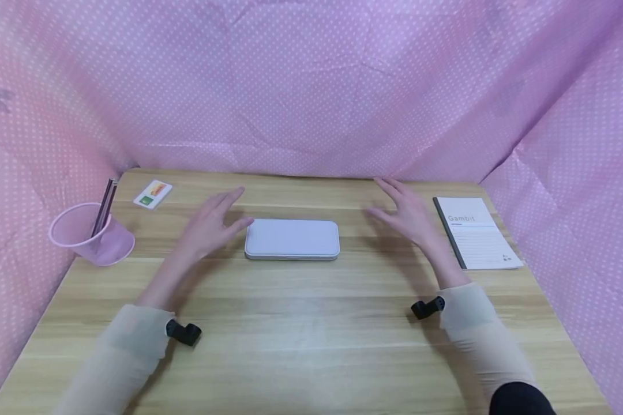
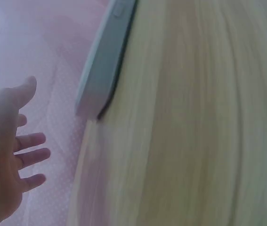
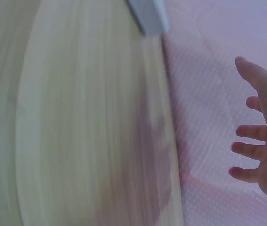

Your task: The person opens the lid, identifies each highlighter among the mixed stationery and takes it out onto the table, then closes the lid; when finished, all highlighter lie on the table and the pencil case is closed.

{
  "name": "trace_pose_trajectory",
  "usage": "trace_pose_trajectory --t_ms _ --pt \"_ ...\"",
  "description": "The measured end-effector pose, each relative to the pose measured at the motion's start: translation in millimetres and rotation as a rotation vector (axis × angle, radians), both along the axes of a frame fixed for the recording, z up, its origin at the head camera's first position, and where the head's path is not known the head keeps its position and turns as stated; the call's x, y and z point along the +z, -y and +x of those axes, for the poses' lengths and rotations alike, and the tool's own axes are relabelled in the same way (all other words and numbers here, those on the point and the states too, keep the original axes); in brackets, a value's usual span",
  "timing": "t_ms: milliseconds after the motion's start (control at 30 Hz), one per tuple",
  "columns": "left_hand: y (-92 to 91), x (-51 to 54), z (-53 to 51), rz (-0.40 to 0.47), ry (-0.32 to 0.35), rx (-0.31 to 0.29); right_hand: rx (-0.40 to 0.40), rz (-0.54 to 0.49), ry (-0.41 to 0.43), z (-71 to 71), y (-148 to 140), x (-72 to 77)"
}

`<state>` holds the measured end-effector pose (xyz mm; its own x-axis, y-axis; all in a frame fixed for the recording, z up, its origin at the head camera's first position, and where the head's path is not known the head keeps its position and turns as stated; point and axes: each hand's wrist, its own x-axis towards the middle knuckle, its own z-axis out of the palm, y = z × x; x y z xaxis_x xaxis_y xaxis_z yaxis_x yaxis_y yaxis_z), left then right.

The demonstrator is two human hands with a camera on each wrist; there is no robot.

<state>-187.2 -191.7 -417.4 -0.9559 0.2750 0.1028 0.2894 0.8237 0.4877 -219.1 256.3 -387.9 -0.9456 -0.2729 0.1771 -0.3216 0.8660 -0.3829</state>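
Head view: a white case (image 1: 292,238) lies on the table (image 1: 311,328), long axis running left to right; the left hand (image 1: 207,227), fingers spread and empty, is nearer, beside its left end; the right hand (image 1: 407,214), likewise spread, hovers well off the other.

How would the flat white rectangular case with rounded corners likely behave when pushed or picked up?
The flat white rectangular case probably stays stiff, given its straight, crisp edges. Lying low and broad on the wood-grain table, it would likely slide rather than tip. Its smooth top may be slippery.
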Motion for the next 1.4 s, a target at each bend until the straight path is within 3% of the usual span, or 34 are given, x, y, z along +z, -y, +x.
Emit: trace_pose_trajectory --t_ms 200,367,567,700,867,1033,1200,1400 --pt "-7.3 -3.8 6.9 0.180 0.075 0.017 0.031 -0.172 0.069 6.5 22 1.2" --pt "-8.3 -11.7 13.2 0.248 0.111 0.010 0.116 -0.248 0.074 13.6 43 -3.7" --pt "-5.6 -15.9 19.6 0.217 0.197 -0.031 0.193 -0.239 0.139 24.5 68 -11.2" --pt "-4.3 -16.7 20.6 0.192 0.267 -0.078 0.271 -0.194 0.131 27.5 81 -17.4" --pt "-9.6 -17.4 17.8 0.160 0.299 -0.131 0.371 -0.119 0.114 29.5 90 -22.2" --pt "-17.2 -20.0 14.4 0.105 0.348 -0.159 0.400 -0.038 0.188 32.8 94 -26.6" --pt "-21.3 -22.2 14.8 0.066 0.328 -0.165 0.426 0.013 0.194 34.7 99 -34.6" --pt "-24.4 -26.7 15.2 0.085 0.269 -0.156 0.430 0.026 0.180 37.3 103 -38.6"
